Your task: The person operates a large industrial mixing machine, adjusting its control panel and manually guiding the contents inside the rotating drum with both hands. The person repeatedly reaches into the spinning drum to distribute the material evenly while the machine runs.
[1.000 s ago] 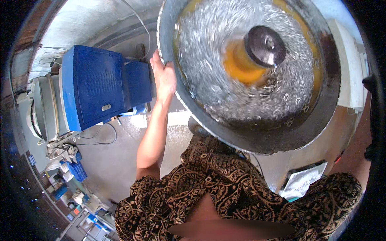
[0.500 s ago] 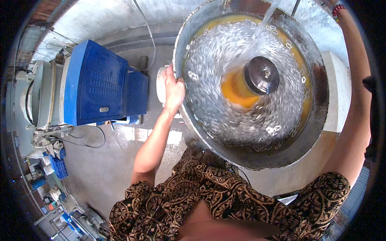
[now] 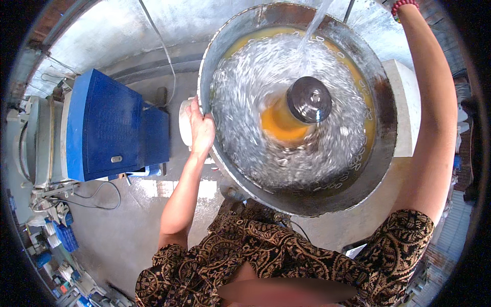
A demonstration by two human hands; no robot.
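Note:
A round, dark-walled vibratory tub (image 3: 384,123) fills the upper middle of the head view. Inside, a blurred mass of small silvery metal pieces (image 3: 240,82) swirls, with several open links along its edge. From the middle rises an orange column (image 3: 282,128) with a dark round cap (image 3: 309,100). Water (image 3: 315,23) streams in from above at the far side. My left hand (image 3: 203,130) grips the tub's left rim, its fingers along the edge. On the right my arm stretches up past the tub; only the wrist with a red bead bracelet shows, the hand being out of frame.
To the left stands a blue metal cabinet machine (image 3: 110,130) with a grey drum beside it. A white container (image 3: 185,125) is just behind my left hand. A hose (image 3: 162,46) hangs near the far wall. Wet floor (image 3: 128,225) stretches below.
The view has shifted, so the tub and cabinet sit further left and slightly lower. My left hand stays on the rim. More of my right wrist shows. The metal pieces keep swirling and water keeps pouring.

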